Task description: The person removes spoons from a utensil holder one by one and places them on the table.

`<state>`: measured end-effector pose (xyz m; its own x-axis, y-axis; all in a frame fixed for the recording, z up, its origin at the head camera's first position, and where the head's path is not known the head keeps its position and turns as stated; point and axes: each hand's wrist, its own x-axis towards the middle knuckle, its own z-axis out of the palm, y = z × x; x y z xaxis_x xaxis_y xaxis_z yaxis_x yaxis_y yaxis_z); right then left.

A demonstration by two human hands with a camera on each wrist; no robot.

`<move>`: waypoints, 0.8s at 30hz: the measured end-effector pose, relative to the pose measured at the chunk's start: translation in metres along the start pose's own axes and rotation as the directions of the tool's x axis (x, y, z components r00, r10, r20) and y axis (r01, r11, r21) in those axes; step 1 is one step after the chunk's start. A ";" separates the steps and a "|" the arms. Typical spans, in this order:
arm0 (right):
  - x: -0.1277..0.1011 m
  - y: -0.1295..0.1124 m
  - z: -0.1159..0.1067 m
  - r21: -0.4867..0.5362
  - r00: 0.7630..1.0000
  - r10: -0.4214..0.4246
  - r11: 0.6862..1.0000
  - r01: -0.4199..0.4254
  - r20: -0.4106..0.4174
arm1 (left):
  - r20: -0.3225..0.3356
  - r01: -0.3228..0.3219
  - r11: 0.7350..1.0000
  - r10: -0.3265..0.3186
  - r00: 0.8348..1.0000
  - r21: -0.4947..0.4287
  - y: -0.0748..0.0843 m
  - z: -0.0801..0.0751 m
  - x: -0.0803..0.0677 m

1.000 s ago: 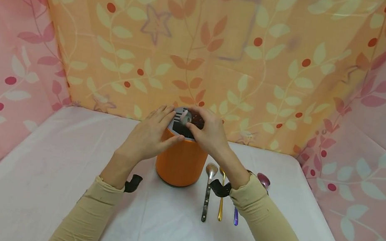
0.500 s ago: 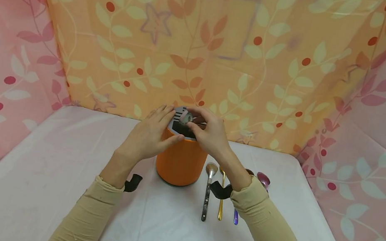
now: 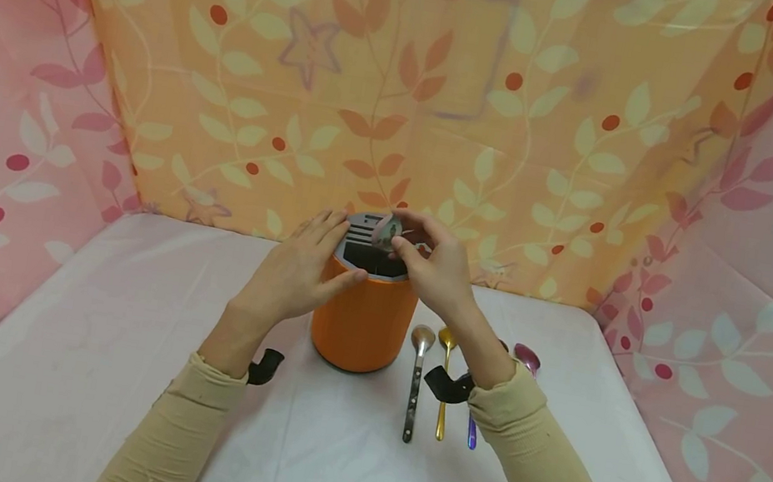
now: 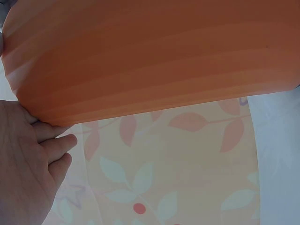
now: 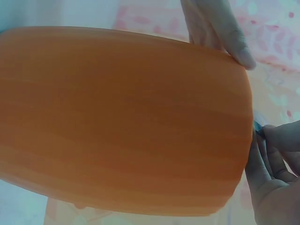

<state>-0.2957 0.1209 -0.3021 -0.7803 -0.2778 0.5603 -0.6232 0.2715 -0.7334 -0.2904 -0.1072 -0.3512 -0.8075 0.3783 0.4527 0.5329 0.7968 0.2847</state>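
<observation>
— What is being changed at the orange holder [image 3: 364, 318]?

— A spoon [image 3: 385, 231] is being lifted at the slotted grey lid [image 3: 363, 230]. Half a second ago its bowl was lower, close over the slots; now it is being held slightly higher and more to the right, and the right hand [image 3: 436, 272] is being drawn a little to the right with it.

— How is it being held?

— It is being pinched between the curled thumb and fingertips of the right hand, just above the far part of the lid. Its handle is hidden, so whether it is already being fed into a slot cannot be told.

— And the left hand [image 3: 296, 270]?

— It is being kept against the left side of the holder as before, fingers nearly straight along the rim, nothing gripped; the holder is being steadied.

— What does that suggest?

— Judging by the shift, the spoon is being realigned over a slot, not yet seated. Four more spoons [image 3: 443, 381] are lying on the white table [image 3: 109, 366], just right of the holder.
</observation>
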 end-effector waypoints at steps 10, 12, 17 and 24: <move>-0.006 -0.005 -0.011 0.088 0.993 0.014 0.996 -0.004 -0.116 | -0.003 -0.003 1.000 0.003 1.000 0.006 0.000 0.000 0.000; -0.006 -0.005 -0.013 0.124 0.990 0.016 0.992 0.002 -0.143 | -0.005 -0.006 1.000 0.006 1.000 0.007 0.000 0.001 -0.001; -0.007 -0.003 -0.021 0.236 0.977 0.023 0.971 0.027 -0.210 | -0.025 -0.013 1.000 0.013 1.000 0.006 0.000 0.002 0.000; -0.009 -0.001 -0.030 0.339 0.951 0.036 0.938 0.074 -0.307 | -0.036 -0.024 1.000 0.025 0.999 0.017 0.001 0.002 0.000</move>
<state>-0.2897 0.1508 -0.2945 -0.7804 0.0287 0.6246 -0.6247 -0.0783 -0.7769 -0.2907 -0.1054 -0.3522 -0.7844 0.3811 0.4894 0.5481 0.7953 0.2591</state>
